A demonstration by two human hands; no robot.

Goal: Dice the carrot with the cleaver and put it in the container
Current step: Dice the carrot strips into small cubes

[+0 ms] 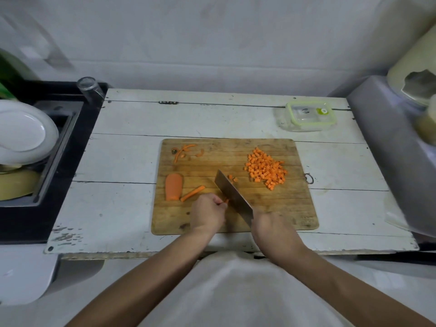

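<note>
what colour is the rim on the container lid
Light green, on the container at the table's far right; head view shows it.

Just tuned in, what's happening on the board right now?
A person is dicing carrot on the cutting board. The right hand holds the cleaver; the left hand pinches a short carrot strip against the blade. A pile of dice sits to the right; a carrot chunk and stick wait. The container is shut.

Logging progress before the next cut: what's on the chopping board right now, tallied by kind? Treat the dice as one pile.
Heap of diced carrot: 1
Loose dice by the blade: 2
Uncut carrot slab: 1
Carrot sticks, one lying free, one pinched in the left hand: 2
Cleaver, held by the right hand: 1
Total: 7, peel scraps excluded.
</note>
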